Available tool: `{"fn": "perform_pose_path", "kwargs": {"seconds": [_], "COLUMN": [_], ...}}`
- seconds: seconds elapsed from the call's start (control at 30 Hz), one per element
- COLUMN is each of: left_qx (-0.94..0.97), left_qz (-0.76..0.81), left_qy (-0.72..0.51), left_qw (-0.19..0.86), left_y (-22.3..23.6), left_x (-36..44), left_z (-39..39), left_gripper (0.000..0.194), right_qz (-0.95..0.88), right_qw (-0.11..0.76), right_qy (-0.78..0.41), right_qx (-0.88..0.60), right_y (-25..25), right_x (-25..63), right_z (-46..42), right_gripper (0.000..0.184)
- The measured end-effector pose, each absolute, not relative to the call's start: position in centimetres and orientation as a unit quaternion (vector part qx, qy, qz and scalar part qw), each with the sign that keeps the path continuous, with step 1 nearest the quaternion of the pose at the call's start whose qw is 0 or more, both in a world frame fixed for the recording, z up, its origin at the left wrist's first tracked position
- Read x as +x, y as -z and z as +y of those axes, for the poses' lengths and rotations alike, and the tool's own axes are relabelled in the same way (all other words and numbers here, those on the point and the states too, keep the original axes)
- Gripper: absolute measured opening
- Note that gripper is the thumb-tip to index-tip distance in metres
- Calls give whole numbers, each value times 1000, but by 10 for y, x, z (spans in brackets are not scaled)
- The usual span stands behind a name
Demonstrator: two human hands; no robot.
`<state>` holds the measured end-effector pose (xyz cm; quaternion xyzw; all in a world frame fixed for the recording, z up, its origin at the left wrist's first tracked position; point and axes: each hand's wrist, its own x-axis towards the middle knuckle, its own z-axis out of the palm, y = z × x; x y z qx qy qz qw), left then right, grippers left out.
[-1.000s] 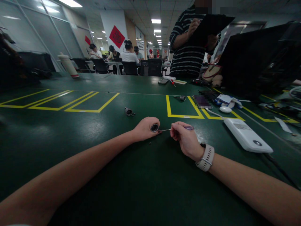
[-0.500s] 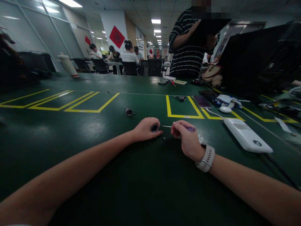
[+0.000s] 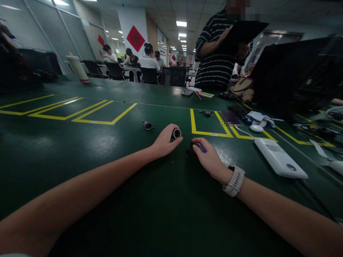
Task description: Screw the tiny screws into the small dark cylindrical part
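A person's left hand (image 3: 165, 142) grips a hollow metal cylinder (image 3: 177, 133), open end facing the viewer, over a green bench (image 3: 171, 210), while the right hand (image 3: 209, 156), apart from it, clasps a purple-handled screwdriver (image 3: 202, 147). Another metal fitting (image 3: 147, 125) lies beyond the left hand.

My metal cylinder (image 3: 177, 133), rim shiny. Right of the cylinder: my screwdriver handle (image 3: 203, 147), purple plastic; white box (image 3: 280, 157), smooth plastic.

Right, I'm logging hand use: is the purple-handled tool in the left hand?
No, the right hand holds the purple-handled tool, while the left hand grips a hollow silvery cylinder.
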<state>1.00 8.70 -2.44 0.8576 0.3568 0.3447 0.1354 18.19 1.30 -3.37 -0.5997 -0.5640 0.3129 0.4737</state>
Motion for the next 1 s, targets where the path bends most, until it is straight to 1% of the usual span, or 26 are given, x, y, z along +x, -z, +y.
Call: {"fn": "perform_pose_path", "kwargs": {"seconds": [0.1,0.17,0.3,0.37,0.47,0.53,0.6,0.67,0.7,0.8,0.9,0.93,1.0], "left_qx": [839,831,825,822,805,776,731,683,661,593,538,522,496], "left_qz": [370,369,364,361,376,391,419,418,414,415,420,420,419], "left_qy": [-379,-404,-433,-439,-449,-458,-448,-449,-451,-447,-434,-429,-418], "left_qw": [125,102,22,25,97,187,300,395,434,525,588,606,635], "left_y": [22,18,6,-2,-11,-15,-17,-18,-18,-18,-18,-18,-17], "left_x": [9,9,8,5,0,-3,-7,-9,-10,-11,-12,-13,-12], "left_z": [90,92,91,86,71,58,46,35,30,18,9,7,2], "left_gripper": [31,34,34,33,29,26,26,26,27,29,28,27,28], "right_qz": [-607,-667,-796,-847,-899,-920,-929,-920,-908,-811,-638,-585,-509], "right_qw": [436,389,286,251,178,141,106,120,151,289,415,446,488], "right_qy": [-326,-328,-315,-309,-301,-290,-287,-304,-320,-409,-531,-560,-587], "right_qx": [-579,-544,-431,-351,-263,-223,-209,-214,-225,-301,-372,-382,-397], "right_y": [30,28,22,19,15,14,13,12,12,15,22,24,28], "right_x": [174,168,156,154,160,168,177,184,187,195,199,200,202], "right_z": [10,6,-7,-16,-34,-47,-59,-68,-71,-74,-70,-68,-65], "right_gripper": [18,21,22,22,24,25,29,30,31,31,19,21,32]}}
